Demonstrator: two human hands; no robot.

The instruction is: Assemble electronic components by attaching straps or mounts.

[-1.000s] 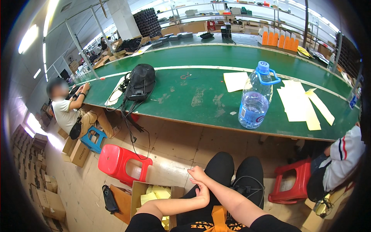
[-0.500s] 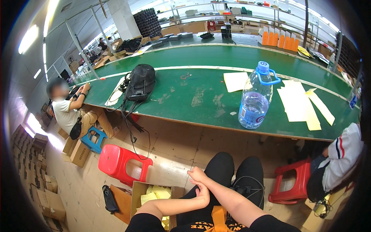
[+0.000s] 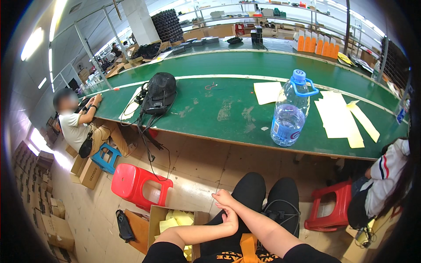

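Note:
My two arms cross over my lap, above my black trousers (image 3: 249,193). My left hand (image 3: 230,217) is bent up against the underside of my right wrist, its fingers partly hidden there; it looks open and holds no object. Lying over it, my right hand (image 3: 224,198) points left with its fingers loosely curled in, and nothing shows in it. A black cable (image 3: 284,202) lies looped on my right thigh. An orange strap (image 3: 248,246) hangs down my black shirt.
The green workbench (image 3: 210,109) ahead bears a water bottle (image 3: 289,120), yellow paper sheets (image 3: 335,116) and a black cap (image 3: 158,93) with cables. A red stool (image 3: 139,184) and a box of yellow paper (image 3: 177,219) stand at left. People sit at both sides.
My hands stay where they were. The person at the right edge has leaned slightly, and dark hair now shows there. The person at left has barely moved.

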